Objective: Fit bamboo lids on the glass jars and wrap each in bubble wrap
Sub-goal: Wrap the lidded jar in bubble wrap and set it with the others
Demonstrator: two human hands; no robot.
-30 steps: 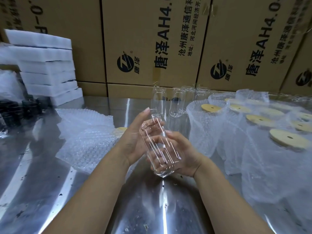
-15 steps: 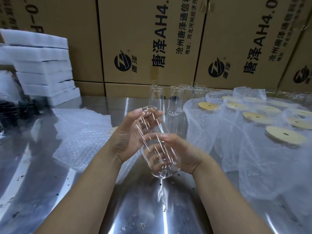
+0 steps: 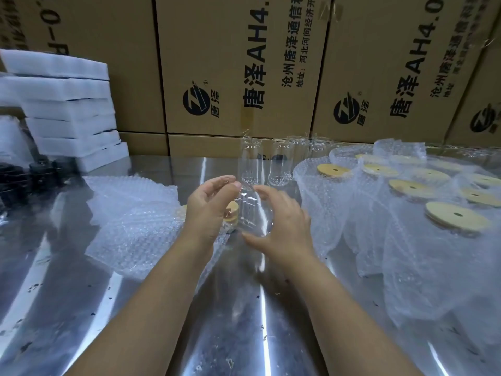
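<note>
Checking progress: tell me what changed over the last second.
Both hands turned the glass jar from tilted toward upright; the left hand slid to its top and the right hand wrapped its side. Bamboo lids are now uncovered behind it. Wrapped jars stayed put.

Printed cardboard boxes are walling off the back, white foam slabs are stacking up left, and light is glaring off the steel counter.
</note>
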